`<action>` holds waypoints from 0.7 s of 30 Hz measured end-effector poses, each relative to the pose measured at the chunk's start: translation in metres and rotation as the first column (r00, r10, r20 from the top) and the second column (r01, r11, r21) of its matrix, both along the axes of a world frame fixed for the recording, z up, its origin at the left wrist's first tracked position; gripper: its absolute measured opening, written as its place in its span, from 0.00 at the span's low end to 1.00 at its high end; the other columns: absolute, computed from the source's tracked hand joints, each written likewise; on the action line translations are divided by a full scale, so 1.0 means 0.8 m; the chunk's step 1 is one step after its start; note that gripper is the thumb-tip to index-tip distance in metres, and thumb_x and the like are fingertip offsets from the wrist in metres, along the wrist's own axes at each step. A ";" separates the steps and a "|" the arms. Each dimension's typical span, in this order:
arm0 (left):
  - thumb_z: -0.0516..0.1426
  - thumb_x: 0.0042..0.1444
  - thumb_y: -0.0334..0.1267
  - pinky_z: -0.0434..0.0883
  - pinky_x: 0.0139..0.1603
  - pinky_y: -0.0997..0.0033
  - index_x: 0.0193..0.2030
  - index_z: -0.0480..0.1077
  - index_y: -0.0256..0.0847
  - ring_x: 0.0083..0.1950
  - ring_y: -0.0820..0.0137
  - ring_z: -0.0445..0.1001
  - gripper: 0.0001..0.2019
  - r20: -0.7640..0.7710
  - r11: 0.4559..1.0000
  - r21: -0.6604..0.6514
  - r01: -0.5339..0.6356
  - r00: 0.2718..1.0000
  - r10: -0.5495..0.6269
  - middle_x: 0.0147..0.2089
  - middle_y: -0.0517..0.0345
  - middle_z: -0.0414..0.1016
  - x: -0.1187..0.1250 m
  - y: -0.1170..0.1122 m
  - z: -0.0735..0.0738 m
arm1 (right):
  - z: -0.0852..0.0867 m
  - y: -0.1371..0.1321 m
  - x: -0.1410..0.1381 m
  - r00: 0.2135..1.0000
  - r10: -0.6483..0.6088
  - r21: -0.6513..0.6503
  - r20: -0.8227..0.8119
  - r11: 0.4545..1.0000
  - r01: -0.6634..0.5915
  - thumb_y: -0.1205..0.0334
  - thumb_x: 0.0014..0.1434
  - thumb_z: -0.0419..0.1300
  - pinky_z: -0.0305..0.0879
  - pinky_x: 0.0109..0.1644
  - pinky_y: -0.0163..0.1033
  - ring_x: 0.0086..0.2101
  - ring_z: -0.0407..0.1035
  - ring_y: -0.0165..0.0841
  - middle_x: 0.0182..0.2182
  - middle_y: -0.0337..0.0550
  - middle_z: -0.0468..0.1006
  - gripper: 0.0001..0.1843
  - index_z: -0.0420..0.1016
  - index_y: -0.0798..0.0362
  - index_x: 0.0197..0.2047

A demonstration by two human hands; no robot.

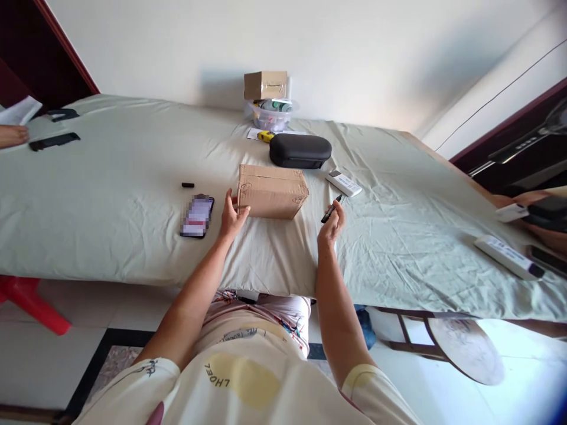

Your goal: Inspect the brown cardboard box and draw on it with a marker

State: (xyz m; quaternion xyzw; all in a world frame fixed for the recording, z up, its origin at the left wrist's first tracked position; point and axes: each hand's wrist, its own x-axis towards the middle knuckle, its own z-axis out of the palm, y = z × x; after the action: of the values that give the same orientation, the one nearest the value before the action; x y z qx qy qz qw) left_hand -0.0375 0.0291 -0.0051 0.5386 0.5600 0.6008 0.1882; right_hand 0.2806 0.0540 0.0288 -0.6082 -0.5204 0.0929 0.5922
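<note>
A brown cardboard box [272,192] sits on the green cloth in front of me. My left hand [233,218] grips its left end, thumb at the front and fingers around the far side. In my right hand [333,224], to the right of the box and apart from it, is a black marker [331,209]. What looks like the marker's black cap [188,185] lies left of the box. A phone [197,216] with a lit, blurred screen rests near my left hand. Just beyond my right hand lies a white-and-grey boxy device [344,183].
Behind the box stand a black hard case [300,150], a yellow tool [266,136] and a plastic tub [271,120] topped by a smaller carton [266,85]. Another person's hand [12,136] shows at far left, near black tools [54,141]. A second white device [508,257] lies right.
</note>
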 end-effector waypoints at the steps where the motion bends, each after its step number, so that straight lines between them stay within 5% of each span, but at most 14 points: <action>1: 0.69 0.59 0.51 0.77 0.66 0.50 0.79 0.49 0.39 0.68 0.51 0.77 0.49 -0.031 0.999 -0.030 -0.012 0.999 0.011 0.69 0.32 0.72 0.000 -0.001 0.002 | 0.003 -0.005 -0.004 0.999 0.010 0.028 -0.047 1.000 -0.009 0.58 0.68 0.36 0.76 0.55 0.51 0.47 0.78 0.39 0.49 0.54 0.79 0.34 0.71 0.57 0.67; 3: 0.70 0.57 0.47 0.73 0.71 0.50 0.77 0.54 0.37 0.72 0.49 0.74 0.46 -0.118 0.995 -0.100 -0.022 0.993 0.010 0.71 0.33 0.71 0.000 -0.004 0.008 | 0.011 -0.018 -0.020 0.957 0.116 0.172 -0.266 0.983 -0.072 0.54 0.67 0.45 0.76 0.57 0.52 0.49 0.78 0.39 0.50 0.52 0.80 0.30 0.73 0.54 0.66; 6: 0.68 0.60 0.41 0.73 0.71 0.50 0.70 0.65 0.38 0.70 0.49 0.76 0.34 -0.228 0.983 -0.182 -0.007 0.973 -0.035 0.67 0.37 0.77 0.002 -0.008 0.015 | 0.019 -0.044 -0.059 0.910 0.283 0.283 -0.302 0.938 -0.198 0.49 0.65 0.57 0.77 0.59 0.51 0.48 0.79 0.38 0.51 0.47 0.82 0.27 0.75 0.47 0.65; 14: 0.63 0.62 0.36 0.74 0.71 0.48 0.64 0.70 0.39 0.69 0.49 0.76 0.24 -0.275 0.987 -0.162 -0.020 0.961 -0.026 0.64 0.39 0.79 0.005 -0.011 0.012 | 0.026 -0.110 -0.183 0.860 0.471 0.278 0.194 0.815 -0.509 0.49 0.74 0.58 0.77 0.52 0.45 0.45 0.80 0.37 0.45 0.48 0.85 0.17 0.77 0.46 0.58; 18: 0.59 0.64 0.35 0.72 0.72 0.50 0.65 0.70 0.40 0.70 0.52 0.75 0.22 -0.268 0.993 -0.118 0.028 0.962 -0.060 0.64 0.42 0.78 0.001 -0.013 0.010 | 0.039 -0.111 -0.210 0.728 0.485 0.182 0.485 0.758 -0.626 0.53 0.77 0.52 0.75 0.52 0.46 0.45 0.79 0.39 0.46 0.50 0.85 0.16 0.76 0.48 0.58; 21: 0.57 0.63 0.34 0.70 0.74 0.48 0.67 0.68 0.39 0.71 0.53 0.74 0.24 -0.264 0.991 -0.129 0.034 0.962 -0.067 0.66 0.41 0.77 0.001 -0.012 0.011 | 0.042 -0.104 -0.215 0.724 0.449 0.196 0.524 0.764 -0.615 0.55 0.77 0.50 0.74 0.51 0.46 0.45 0.78 0.40 0.47 0.51 0.85 0.16 0.74 0.49 0.59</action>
State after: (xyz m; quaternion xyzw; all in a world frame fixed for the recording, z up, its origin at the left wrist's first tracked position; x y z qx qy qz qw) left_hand -0.0371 0.0193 0.0036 0.6163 0.6024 0.4818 0.1590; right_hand 0.1089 -0.0289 0.0624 -0.3157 -0.8042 0.0238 0.5029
